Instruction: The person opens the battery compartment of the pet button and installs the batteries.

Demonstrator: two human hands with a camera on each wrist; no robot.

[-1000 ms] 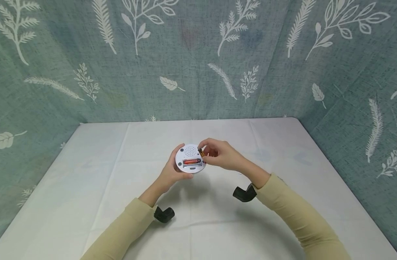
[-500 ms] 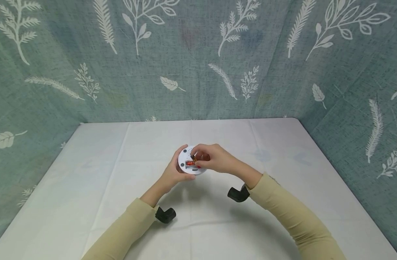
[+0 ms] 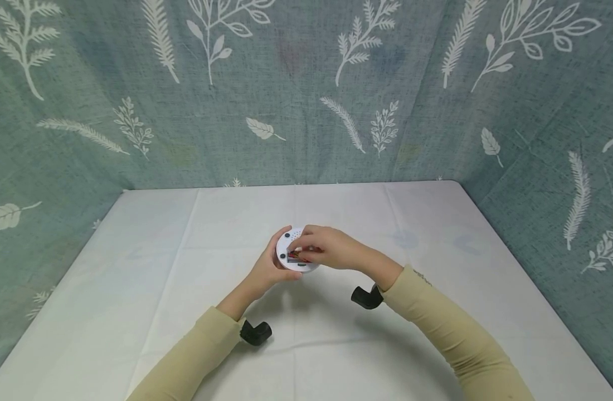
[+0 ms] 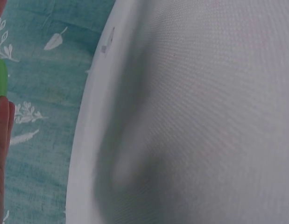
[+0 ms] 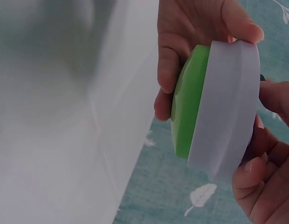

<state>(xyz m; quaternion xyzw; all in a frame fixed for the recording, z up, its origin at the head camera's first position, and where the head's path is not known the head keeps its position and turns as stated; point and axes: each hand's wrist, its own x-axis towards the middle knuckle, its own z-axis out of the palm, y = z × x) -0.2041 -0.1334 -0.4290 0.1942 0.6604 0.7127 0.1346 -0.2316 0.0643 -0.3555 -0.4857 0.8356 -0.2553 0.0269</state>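
A round white device is held in the air above the worktop, its perforated back turned up towards the head camera; set into that back is an uncovered battery compartment, and in it shows a red battery, largely covered by the hand above, so that I cannot tell how many the compartment holds; a dark slot lies just beside it, and two dark round feet sit near the device's left edge; the right wrist view shows the device from the side, a thick white housing joined to a bright green front.

The left hand has its fingers clamped round the device, thumb on one side of the rim and the other fingers on the opposite side; the right hand reaches over the compartment, fingers bent and pinching the battery, though the fingertips hide most of the grip.

The worktop is covered in white cloth with faint creases; soft shadows of the hands and arms fall on it; around it hangs blue-green fabric printed with white leaves and sprigs; both arms wear pale yellow-green sleeves, and a black angled fitting projects by each cuff.
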